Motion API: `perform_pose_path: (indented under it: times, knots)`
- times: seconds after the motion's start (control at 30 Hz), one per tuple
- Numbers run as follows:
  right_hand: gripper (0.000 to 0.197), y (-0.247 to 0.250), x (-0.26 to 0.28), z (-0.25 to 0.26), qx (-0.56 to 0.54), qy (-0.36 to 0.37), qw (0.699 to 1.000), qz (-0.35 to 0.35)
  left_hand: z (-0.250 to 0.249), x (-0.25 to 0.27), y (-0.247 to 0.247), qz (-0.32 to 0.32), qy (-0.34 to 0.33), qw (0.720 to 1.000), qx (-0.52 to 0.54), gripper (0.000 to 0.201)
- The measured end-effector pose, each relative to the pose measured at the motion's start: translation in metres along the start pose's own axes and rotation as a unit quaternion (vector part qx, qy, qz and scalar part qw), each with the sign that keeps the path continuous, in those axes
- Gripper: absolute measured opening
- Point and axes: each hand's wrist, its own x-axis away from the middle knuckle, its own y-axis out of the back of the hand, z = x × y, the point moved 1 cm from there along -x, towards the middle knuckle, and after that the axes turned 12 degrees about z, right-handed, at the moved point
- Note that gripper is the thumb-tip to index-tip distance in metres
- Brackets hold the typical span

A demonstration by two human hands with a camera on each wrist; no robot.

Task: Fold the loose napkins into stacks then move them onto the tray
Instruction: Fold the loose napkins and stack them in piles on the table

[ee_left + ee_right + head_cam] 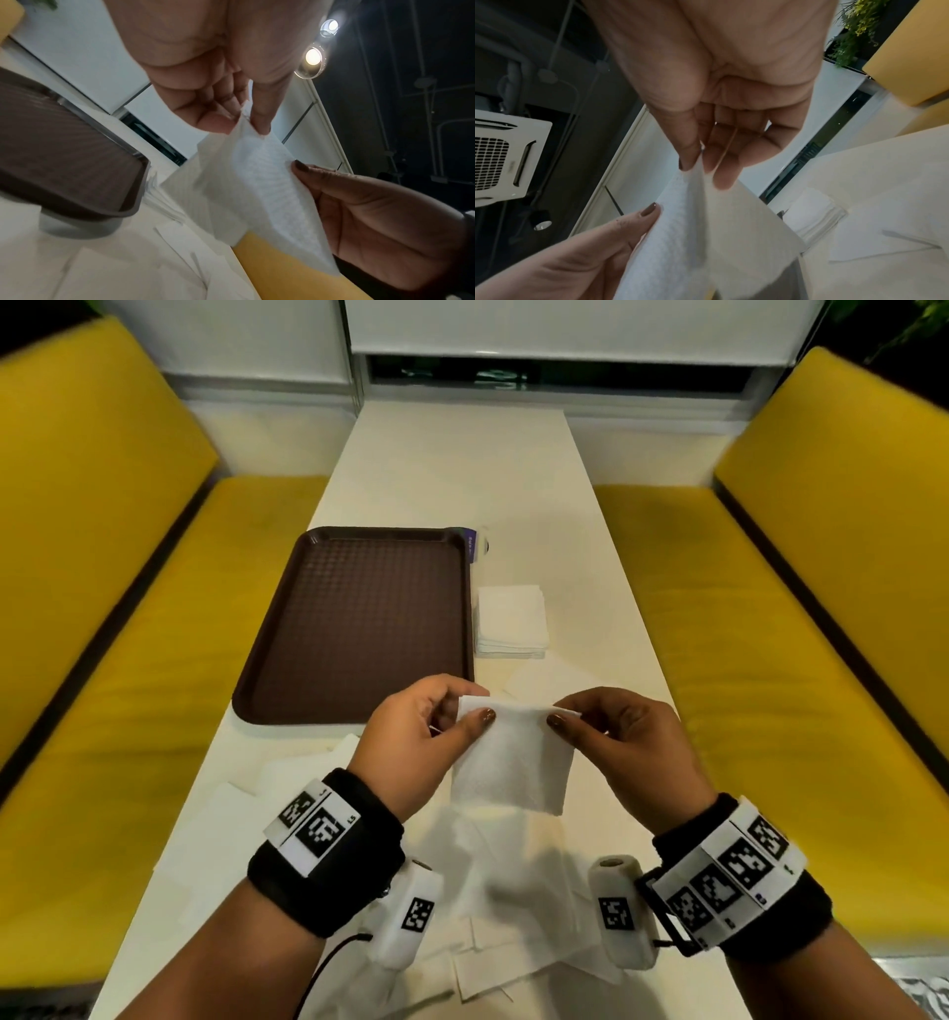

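Left hand and right hand each pinching napkin top corners, sheet hanging between

The head camera is looking down along the desk; both wrist cameras are peering upward, close under the palms, sharing the held napkin.

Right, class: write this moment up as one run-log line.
stage: folding | left hand: pinches napkin top corner | right hand: pinches other top corner | folded stack: on table beside tray | tray: bare
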Motion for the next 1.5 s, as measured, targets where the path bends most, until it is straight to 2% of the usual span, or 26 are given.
perform_pose_path:
  times: [0.07,0.13,0.23,0.33,0.4,0.5,0.57,0.67,0.73,0.83,1.0,1.17,1.5]
  knots:
    - [0.006,0.001,-0.002,0.002,0.002,-0.001,1.000,0.000,-0.004,0.001,0.004,-0.003,-0.015,1.000,-0.025,0.005]
    - [0.005,0.002,-0.005,0.005,-0.038,-0.011,0.999,0.022,-0.005,0.001,0.008,0.000,-0.018,1.000,-0.020,0.010]
    - [0.015,0.001,-0.006,0.012,-0.168,-0.038,0.982,0.078,-0.008,0.003,0.008,0.041,0.010,0.994,0.098,0.025]
    - [0.013,-0.002,-0.006,0.016,-0.237,-0.070,0.965,0.090,-0.009,0.004,0.001,0.102,0.077,0.965,0.229,0.045]
    - [0.011,-0.005,-0.007,0.015,-0.249,-0.081,0.962,0.075,-0.009,0.007,-0.004,0.127,0.122,0.946,0.272,0.045]
    - [0.010,-0.008,-0.008,0.014,-0.257,-0.096,0.960,0.057,-0.006,0.012,-0.008,0.135,0.159,0.932,0.296,0.043]
    - [0.010,-0.010,-0.007,0.014,-0.268,-0.103,0.956,0.053,-0.003,0.014,-0.010,0.130,0.178,0.928,0.301,0.045]
    - [0.010,-0.011,-0.006,0.013,-0.298,-0.120,0.947,0.033,0.002,0.015,-0.014,0.110,0.175,0.930,0.304,0.034]
    - [0.019,-0.012,-0.005,0.012,-0.318,-0.136,0.938,0.017,0.004,0.014,-0.016,0.089,0.163,0.934,0.305,0.025]
    - [0.026,-0.014,-0.001,0.012,-0.343,-0.148,0.927,0.019,0.009,0.012,-0.016,0.069,0.154,0.935,0.312,0.024]
    - [0.022,-0.015,0.006,0.006,-0.315,-0.136,0.939,0.019,0.010,0.010,-0.014,0.049,0.122,0.933,0.334,0.030]
    - [0.018,-0.020,0.009,0.003,-0.275,-0.132,0.951,0.047,0.009,0.007,-0.017,0.033,0.103,0.933,0.342,0.039]
    - [0.008,-0.020,0.005,0.000,-0.274,-0.139,0.949,0.063,0.008,0.006,-0.022,0.013,0.125,0.929,0.349,0.027]
